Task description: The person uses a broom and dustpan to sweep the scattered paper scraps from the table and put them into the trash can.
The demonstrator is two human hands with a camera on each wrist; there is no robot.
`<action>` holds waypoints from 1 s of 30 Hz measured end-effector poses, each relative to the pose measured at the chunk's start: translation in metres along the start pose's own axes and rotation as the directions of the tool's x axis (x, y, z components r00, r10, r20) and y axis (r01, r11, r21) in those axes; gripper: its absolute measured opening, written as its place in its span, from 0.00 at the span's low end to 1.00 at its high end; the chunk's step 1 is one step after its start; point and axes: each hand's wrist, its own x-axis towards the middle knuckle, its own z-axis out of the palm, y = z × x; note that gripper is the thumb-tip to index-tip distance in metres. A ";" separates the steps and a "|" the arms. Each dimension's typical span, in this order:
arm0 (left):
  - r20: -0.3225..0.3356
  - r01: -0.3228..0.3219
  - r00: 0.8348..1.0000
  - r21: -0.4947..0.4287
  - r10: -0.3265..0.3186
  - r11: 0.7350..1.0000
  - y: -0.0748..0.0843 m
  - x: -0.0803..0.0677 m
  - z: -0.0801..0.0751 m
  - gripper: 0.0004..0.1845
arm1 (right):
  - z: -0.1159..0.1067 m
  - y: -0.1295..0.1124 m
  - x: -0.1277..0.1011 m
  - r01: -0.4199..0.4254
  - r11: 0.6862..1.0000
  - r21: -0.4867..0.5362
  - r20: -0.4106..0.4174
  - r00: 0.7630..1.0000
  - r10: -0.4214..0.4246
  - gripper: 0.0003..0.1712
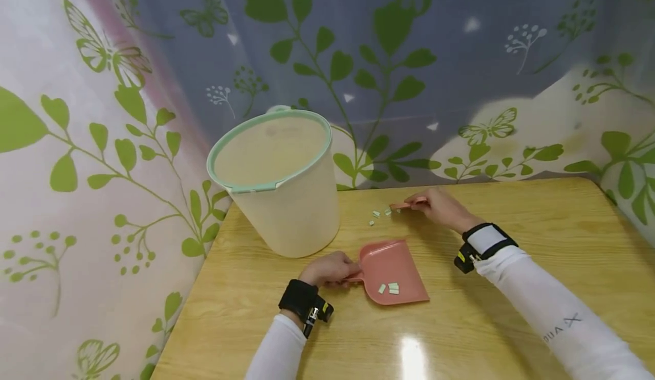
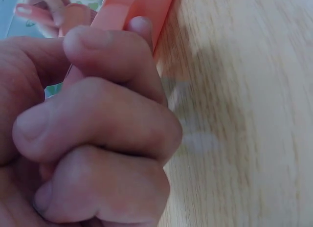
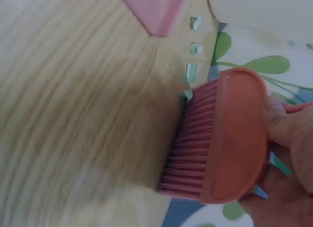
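Observation:
My left hand [image 1: 330, 269] has its fingers curled round the handle of a pink dustpan [image 1: 391, 269], which sits low over the table with its wide edge facing right. Several pale green paper scraps [image 1: 393, 288] lie in the pan. Beyond it, my right hand [image 1: 444, 208] grips a small pink brush [image 3: 239, 139] by its handle. The bristles point down at the wood, and one scrap [image 3: 186, 95] is right at their corner. More loose scraps [image 1: 376, 214] lie in a short row between brush and bucket. In the left wrist view, curled fingers [image 2: 98, 119] hide most of the dustpan handle.
A large cream bucket [image 1: 302, 215] with a mint-green rim stands at the table's back left, behind the dustpan. The wooden table [image 1: 542, 238] meets a curtain [image 1: 327, 73] printed with leaves and butterflies along its back and left edges.

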 end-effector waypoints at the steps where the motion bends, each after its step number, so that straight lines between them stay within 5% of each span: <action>1: 0.005 -0.008 1.000 0.001 0.008 1.000 0.001 0.001 0.001 0.23 | -0.004 0.002 -0.005 -0.001 1.000 0.016 0.022 1.000 0.001 0.12; 10: -0.002 -0.021 1.000 0.020 0.021 1.000 0.000 0.002 0.000 0.22 | -0.051 -0.004 -0.052 0.069 0.994 0.084 0.198 0.977 -0.085 0.09; 17: 0.011 -0.022 1.000 0.005 0.022 1.000 -0.002 0.002 0.001 0.23 | -0.039 -0.008 -0.077 0.044 0.998 0.046 0.075 0.996 -0.048 0.12; 24: 0.023 -0.037 0.999 -0.007 0.037 0.999 -0.005 0.003 0.003 0.23 | -0.039 -0.026 -0.095 0.053 0.998 0.041 0.149 0.987 -0.059 0.11; 30: 0.037 -0.004 0.999 -0.032 0.005 0.999 -0.002 0.004 0.002 0.22 | -0.041 -0.029 -0.101 -0.064 0.996 -0.066 -0.009 0.998 0.063 0.10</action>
